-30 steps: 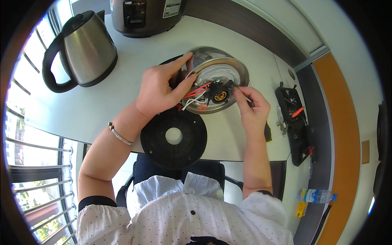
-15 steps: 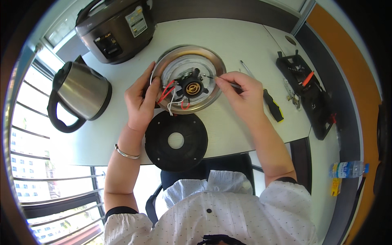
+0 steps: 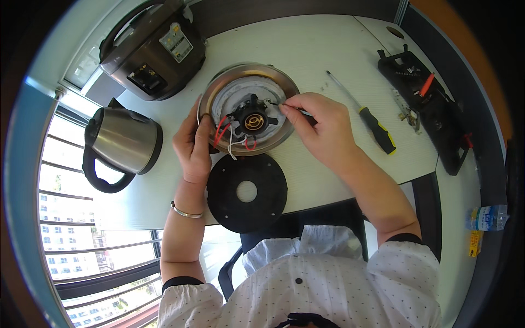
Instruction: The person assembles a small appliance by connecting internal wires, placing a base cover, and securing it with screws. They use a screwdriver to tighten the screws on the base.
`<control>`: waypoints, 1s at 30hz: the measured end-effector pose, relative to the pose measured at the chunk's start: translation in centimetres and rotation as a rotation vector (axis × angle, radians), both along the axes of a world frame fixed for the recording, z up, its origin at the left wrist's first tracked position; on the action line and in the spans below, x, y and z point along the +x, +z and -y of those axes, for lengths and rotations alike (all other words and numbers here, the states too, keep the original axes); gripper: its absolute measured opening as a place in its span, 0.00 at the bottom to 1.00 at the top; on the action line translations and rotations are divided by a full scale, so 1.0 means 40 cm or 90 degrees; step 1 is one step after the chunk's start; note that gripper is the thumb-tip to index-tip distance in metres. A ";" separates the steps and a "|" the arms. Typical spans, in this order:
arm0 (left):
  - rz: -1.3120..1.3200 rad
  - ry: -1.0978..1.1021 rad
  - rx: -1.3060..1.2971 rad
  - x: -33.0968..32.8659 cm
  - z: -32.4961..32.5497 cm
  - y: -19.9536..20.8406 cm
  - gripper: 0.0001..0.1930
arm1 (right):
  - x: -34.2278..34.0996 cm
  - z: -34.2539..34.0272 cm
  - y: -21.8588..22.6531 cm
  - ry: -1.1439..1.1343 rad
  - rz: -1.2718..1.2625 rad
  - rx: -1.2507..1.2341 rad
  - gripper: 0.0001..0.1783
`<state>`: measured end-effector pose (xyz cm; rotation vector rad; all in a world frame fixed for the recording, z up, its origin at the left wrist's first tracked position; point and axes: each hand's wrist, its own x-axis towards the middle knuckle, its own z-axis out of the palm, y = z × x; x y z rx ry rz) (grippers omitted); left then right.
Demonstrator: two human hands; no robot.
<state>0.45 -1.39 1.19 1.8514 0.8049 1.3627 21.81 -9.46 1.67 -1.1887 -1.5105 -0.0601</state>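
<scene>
A round metal kettle body (image 3: 288, 85) lies with its underside up, showing a black connector (image 3: 253, 123) with brass-coloured rings and loose red and white wires (image 3: 221, 132). My left hand (image 3: 195, 139) grips its left rim, thumb on top and fingers around the side. Between the thumb and fingers of my right hand (image 3: 321, 121) is a thin tool with a dark tip, which points at the inside beside the connector; its kind cannot be made out. A black round cover (image 3: 219, 192) with a centre hole lies just below the kettle body, reaching over the table edge.
A yellow-and-black screwdriver (image 3: 377, 130) lies right of my right hand. Beyond it are small metal parts (image 3: 406, 112) and an open black tool case (image 3: 432, 117). A steel kettle (image 3: 127, 139) and a brown electric cooker (image 3: 158, 60) stand at left. A water bottle (image 3: 489, 218) is far right.
The view has shifted, so most things sit a little differently in it. Both hands keep their grips, and the thin tool's tip stays beside the connector.
</scene>
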 end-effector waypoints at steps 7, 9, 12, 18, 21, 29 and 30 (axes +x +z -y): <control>-0.010 -0.010 0.008 0.000 -0.003 -0.003 0.21 | -0.003 0.002 0.003 -0.041 0.106 0.032 0.04; -0.015 -0.019 0.011 -0.003 -0.003 -0.006 0.21 | -0.006 0.003 0.003 -0.057 0.134 0.039 0.05; -0.008 -0.030 0.005 -0.004 -0.002 -0.009 0.21 | -0.008 0.003 -0.002 -0.086 0.150 0.036 0.05; 0.000 -0.025 -0.009 0.002 0.002 -0.006 0.21 | -0.004 0.002 -0.001 -0.075 0.096 0.034 0.04; -0.026 -0.015 0.005 -0.004 -0.006 -0.008 0.21 | 0.000 0.004 0.003 -0.058 0.071 0.039 0.04; -0.066 0.009 -0.048 -0.005 -0.016 0.002 0.20 | 0.001 0.010 0.011 -0.035 0.002 -0.004 0.06; -0.062 0.006 -0.051 -0.006 -0.025 -0.004 0.20 | 0.002 0.011 0.017 -0.040 -0.014 0.005 0.06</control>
